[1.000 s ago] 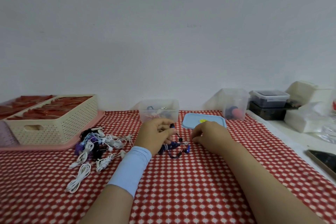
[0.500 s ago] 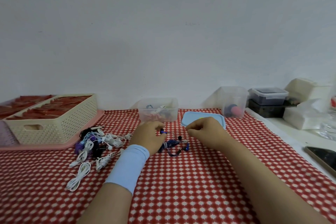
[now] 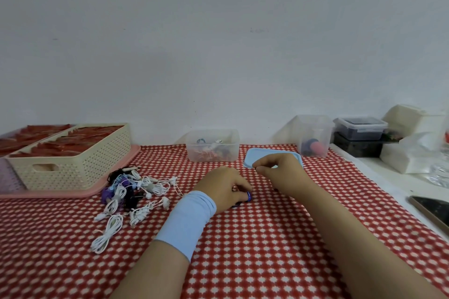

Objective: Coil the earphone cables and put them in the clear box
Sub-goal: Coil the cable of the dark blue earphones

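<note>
One blue cable gripped in left hand; right hand pinched.

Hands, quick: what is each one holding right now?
Left hand: fingers curled round the blue earphone cable.
Right hand: fingers pinched together; whether they hold anything cannot be told.

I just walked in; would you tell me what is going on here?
A person is coiling a blue earphone cable: the left hand grips the bundle on the tablecloth; the right hand has its fingertips pinched nearby, perhaps on the cable's end, too fine to see. The clear box stands open behind, its blue lid beside it; a pile of earphones waits at left.
</note>
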The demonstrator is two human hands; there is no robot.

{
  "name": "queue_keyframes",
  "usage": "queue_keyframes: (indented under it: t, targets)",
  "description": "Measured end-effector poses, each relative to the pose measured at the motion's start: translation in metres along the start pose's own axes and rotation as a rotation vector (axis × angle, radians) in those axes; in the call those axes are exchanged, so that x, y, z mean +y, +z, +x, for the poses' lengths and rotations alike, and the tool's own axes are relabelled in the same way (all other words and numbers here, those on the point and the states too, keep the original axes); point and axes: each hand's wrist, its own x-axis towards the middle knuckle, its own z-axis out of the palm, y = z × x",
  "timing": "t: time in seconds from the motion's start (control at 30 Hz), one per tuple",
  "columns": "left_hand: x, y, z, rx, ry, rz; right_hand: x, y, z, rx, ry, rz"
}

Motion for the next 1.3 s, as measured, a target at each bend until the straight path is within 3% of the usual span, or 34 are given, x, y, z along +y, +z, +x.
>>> queue_keyframes:
  t: [0.17, 0.27, 0.47, 0.67, 0.87, 1.03, 1.3]
  targets:
    - [-0.002, 0.002, -0.007, 0.242, -0.189, -0.469, -0.008, -0.002, -0.006, -0.028, 0.077, 0.233]
    - [-0.003, 0.000, -0.008, 0.376, -0.246, -0.746, -0.015, -0.005, -0.009, -0.130, 0.159, 0.431]
    - [-0.001, -0.001, -0.007, 0.417, -0.303, -0.994, -0.016, -0.003, -0.008, -0.271, 0.232, 0.674]
    - [0.001, -0.002, -0.008, 0.397, -0.318, -1.026, -0.017, -0.001, -0.010, -0.297, 0.161, 0.606]
    - [0.001, -0.002, -0.011, 0.310, -0.226, -0.921, -0.015, -0.001, -0.011, -0.278, 0.157, 0.615]
    - [-0.001, 0.000, -0.008, 0.393, -0.294, -0.994, -0.017, -0.001, -0.011, -0.278, 0.185, 0.671]
    - [0.002, -0.001, -0.009, 0.311, -0.245, -1.149, -0.017, 0.000, -0.011, -0.323, 0.174, 0.689]
